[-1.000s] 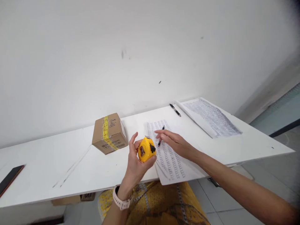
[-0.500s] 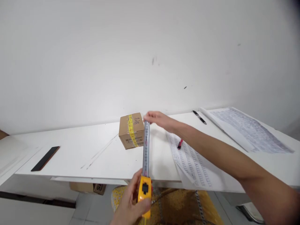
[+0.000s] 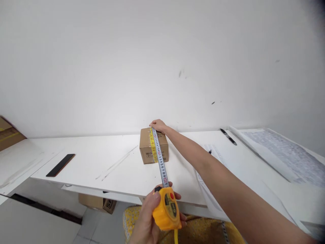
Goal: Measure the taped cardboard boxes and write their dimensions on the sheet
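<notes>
My left hand point(image 3: 149, 220) grips a yellow tape measure case point(image 3: 167, 210) in front of the table's near edge. Its metal blade point(image 3: 159, 156) runs out from the case across the top of a small cardboard box point(image 3: 147, 150) with a yellow tape stripe. At the box's far top edge, my right hand point(image 3: 158, 126) pinches the blade's end. My right forearm stretches across the white table point(image 3: 83, 162) from the lower right.
A black phone point(image 3: 60, 165) lies on the table's left part. Printed sheets point(image 3: 286, 154) and a black pen point(image 3: 228, 136) lie at the right; another pen tip point(image 3: 210, 152) shows beside my arm. Cardboard boxes point(image 3: 98, 202) sit under the table, and another box point(image 3: 7, 134) at far left.
My right hand left the printed sheet, drew the blade out and carried its end to the box's far edge. The left hand pulled the case back toward me.
</notes>
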`<state>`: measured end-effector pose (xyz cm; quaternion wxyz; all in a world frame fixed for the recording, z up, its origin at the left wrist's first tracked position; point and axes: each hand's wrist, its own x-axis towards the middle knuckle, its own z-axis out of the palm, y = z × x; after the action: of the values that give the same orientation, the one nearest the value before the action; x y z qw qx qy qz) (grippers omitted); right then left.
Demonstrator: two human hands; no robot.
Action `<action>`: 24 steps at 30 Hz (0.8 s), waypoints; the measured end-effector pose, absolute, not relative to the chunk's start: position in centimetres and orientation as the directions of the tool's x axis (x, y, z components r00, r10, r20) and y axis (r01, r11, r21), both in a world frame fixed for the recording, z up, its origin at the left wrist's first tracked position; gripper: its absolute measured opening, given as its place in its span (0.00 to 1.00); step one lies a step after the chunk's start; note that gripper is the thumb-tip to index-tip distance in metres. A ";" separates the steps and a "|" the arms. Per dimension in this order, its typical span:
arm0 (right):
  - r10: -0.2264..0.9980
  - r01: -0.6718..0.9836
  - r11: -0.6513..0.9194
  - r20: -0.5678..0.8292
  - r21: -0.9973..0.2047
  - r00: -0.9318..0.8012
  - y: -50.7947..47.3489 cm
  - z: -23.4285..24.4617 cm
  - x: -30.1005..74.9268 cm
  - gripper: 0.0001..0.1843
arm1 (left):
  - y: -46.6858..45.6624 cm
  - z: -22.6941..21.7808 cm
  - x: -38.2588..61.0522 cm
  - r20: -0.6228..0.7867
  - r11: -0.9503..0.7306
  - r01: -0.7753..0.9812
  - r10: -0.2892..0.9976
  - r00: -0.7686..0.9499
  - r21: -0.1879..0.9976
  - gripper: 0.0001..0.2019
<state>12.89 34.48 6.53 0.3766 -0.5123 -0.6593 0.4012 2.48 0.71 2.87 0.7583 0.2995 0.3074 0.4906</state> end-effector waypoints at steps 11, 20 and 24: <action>0.946 0.365 0.262 0.162 -0.893 -0.282 35.3 4.6 14.1 0.14 | 1.0 -0.7 2.5 -0.212 0.409 -0.589 0.902 0.376 0.697 0.31; 0.939 0.349 0.324 0.255 -0.879 -0.230 33.8 6.7 15.9 0.11 | -0.5 1.7 0.0 -0.199 0.360 -0.533 0.921 0.336 0.766 0.29; 0.928 0.322 0.372 0.338 -0.871 -0.158 31.9 9.1 18.3 0.10 | -0.2 4.2 -3.6 -0.270 0.342 -0.416 0.937 0.223 0.843 0.32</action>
<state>18.29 31.86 9.13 0.4626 -0.4548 -0.6870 0.3273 -3.56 -0.25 4.15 0.7124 0.3223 0.4040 0.4746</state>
